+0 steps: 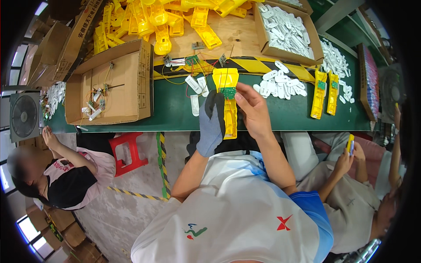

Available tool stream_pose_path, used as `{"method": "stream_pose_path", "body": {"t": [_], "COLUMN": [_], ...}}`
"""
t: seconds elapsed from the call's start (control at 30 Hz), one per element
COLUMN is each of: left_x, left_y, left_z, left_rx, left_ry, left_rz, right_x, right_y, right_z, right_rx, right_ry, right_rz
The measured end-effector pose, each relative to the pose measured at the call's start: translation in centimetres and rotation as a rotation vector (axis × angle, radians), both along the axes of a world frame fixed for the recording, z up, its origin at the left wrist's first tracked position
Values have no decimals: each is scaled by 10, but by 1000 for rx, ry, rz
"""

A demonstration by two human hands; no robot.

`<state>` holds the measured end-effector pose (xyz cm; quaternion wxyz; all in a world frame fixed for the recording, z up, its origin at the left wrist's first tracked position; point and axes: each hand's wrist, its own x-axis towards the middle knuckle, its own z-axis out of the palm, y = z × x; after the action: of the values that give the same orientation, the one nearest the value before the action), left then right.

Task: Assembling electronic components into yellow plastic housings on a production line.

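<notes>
My left hand, in a grey-blue glove with dark fingers, is closed around a long yellow plastic housing held upright over the near table edge. A small green circuit board sits in the housing's middle, with thin dark wires running up from it. At the board's right edge is my bare right hand, thumb and fingertips pinched close against it. Left of the housing lie several white rectangular pieces. Beyond it, another green board with red and yellow wires rests by the striped tape.
White oval pieces are piled to the right, near two yellow housings with boards. A cardboard box with wired parts stands left; a box of white pieces stands back right. Yellow housings are heaped behind. People sit on both sides.
</notes>
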<state>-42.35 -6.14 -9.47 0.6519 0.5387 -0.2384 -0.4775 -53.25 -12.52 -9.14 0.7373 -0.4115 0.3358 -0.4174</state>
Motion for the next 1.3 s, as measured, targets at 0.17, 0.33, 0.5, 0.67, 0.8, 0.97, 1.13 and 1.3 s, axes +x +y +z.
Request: {"method": "stream_pose_path", "body": {"t": [0.17, 0.33, 0.5, 0.67, 0.8, 0.97, 1.13, 1.3], "left_x": [-4, -1, -3, -9, -3, -2, 0, -2], "left_y": [-5, -7, -1, -6, -12, -17, -19, -19], "left_z": [-9, -11, -20, -20, -1, 2, 1, 2], "left_rx": [-17, -12, -1, -80, -110, -54, -33, -29], "left_ry": [-71, 277, 361, -25, 190, 175, 129, 151], "left_rz": [17, -35, -45, 109, 26, -75, -95, -104], "right_x": [-2, -5, -10, -18, -49, -86, -88, -66], "right_y": [6, 2, 0, -9, -38, -97, -112, -82], "right_z": [2, -1, -6, 0, 17, 35, 34, 53], "right_rx": [272, 327, 166, 17, -624, -1108, -994, -848], "right_ry": [-110, -151, 24, 116, 692, 1321, 1185, 841], "right_rz": [8, -12, -45, 34, -200, -44, 131, 160]}}
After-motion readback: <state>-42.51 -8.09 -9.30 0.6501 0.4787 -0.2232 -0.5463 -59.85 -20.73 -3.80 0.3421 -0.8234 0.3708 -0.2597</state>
